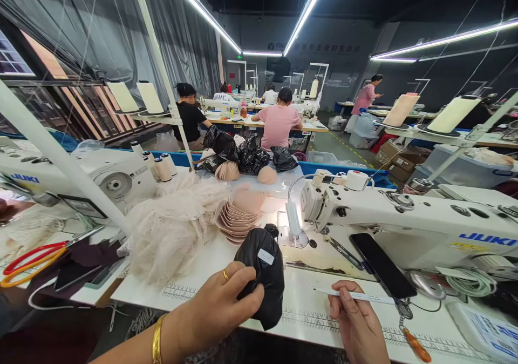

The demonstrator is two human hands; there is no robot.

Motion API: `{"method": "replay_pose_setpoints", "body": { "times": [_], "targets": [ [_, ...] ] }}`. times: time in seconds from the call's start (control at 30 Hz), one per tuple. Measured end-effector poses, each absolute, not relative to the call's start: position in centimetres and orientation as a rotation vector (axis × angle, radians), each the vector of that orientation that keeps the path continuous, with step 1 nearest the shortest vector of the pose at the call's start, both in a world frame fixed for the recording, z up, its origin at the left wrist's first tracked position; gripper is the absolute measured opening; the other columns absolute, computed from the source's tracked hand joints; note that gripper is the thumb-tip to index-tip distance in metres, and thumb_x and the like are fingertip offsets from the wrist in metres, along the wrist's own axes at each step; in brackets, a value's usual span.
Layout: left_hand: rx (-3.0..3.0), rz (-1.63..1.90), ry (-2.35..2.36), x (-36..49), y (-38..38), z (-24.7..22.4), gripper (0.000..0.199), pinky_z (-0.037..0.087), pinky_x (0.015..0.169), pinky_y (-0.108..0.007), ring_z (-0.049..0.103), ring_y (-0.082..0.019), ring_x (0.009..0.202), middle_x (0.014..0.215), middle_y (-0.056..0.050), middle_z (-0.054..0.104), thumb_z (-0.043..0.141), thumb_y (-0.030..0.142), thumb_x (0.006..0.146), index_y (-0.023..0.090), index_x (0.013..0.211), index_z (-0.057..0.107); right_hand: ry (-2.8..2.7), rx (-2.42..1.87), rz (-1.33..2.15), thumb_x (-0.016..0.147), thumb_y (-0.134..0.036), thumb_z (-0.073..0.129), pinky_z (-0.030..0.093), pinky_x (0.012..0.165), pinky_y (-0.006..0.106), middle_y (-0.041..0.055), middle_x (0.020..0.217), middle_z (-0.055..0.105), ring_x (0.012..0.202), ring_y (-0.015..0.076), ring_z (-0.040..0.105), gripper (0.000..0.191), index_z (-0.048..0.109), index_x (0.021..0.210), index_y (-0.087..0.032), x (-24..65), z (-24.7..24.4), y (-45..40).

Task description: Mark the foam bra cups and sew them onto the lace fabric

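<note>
My left hand [226, 299], with a gold ring and bangle, grips the side of a black plastic bundle [267, 288] that bears a small white label [266, 256]. To the right, my right hand [356, 315] pinches a thin white pen [364, 296], its tip pointing left. Behind the bundle lies a stack of beige moulded cups [237, 221]. A heap of cream lace fabric [174, 229] sits to the left of the cups. The lit needle area of a white sewing machine [404, 218] is just beyond the bundle, to the right.
A black phone [382, 264], tweezers [346, 253] and an orange charm [416, 345] lie at the right. Orange-handled scissors [32, 267] are at the left. Thread cones [164, 167] and black plastic bags [253, 153] stand behind. Several people sit at machines farther back.
</note>
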State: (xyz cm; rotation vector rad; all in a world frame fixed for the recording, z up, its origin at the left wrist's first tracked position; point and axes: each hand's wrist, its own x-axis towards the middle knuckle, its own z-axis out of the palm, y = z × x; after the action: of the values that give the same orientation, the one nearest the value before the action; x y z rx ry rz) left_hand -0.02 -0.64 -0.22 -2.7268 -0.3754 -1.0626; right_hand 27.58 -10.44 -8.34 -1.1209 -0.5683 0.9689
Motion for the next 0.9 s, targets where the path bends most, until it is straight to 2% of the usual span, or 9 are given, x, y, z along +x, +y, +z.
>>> {"method": "replay_pose_setpoints", "body": {
  "times": [0.4,0.9],
  "targets": [
    [-2.724,-1.054,-0.378,0.24,-0.91,0.12,0.030,0.056,0.069,-0.028,0.051,-0.020,0.088,0.107,-0.010,0.054,0.045,-0.002,0.096,0.013,0.107,0.068,-0.567,-1.118,0.986,0.084,-0.061,0.082,0.039,0.068,0.026,-0.0024,0.065,0.055,0.067,0.0156,0.047,0.040,0.072,0.092,-0.023,27.62,-8.18,-10.47],
    [-2.741,-1.063,-0.354,0.55,-0.97,-0.13,0.030,0.056,0.067,-0.031,0.051,-0.021,0.088,0.109,-0.011,0.052,0.047,-0.006,0.093,0.011,0.106,0.068,-0.565,-1.129,0.991,0.084,-0.062,0.082,0.039,0.065,0.025,-0.0026,0.063,0.053,0.065,0.0148,0.046,0.041,0.071,0.093,-0.023,27.58,-7.93,-10.50]
  ]
}}
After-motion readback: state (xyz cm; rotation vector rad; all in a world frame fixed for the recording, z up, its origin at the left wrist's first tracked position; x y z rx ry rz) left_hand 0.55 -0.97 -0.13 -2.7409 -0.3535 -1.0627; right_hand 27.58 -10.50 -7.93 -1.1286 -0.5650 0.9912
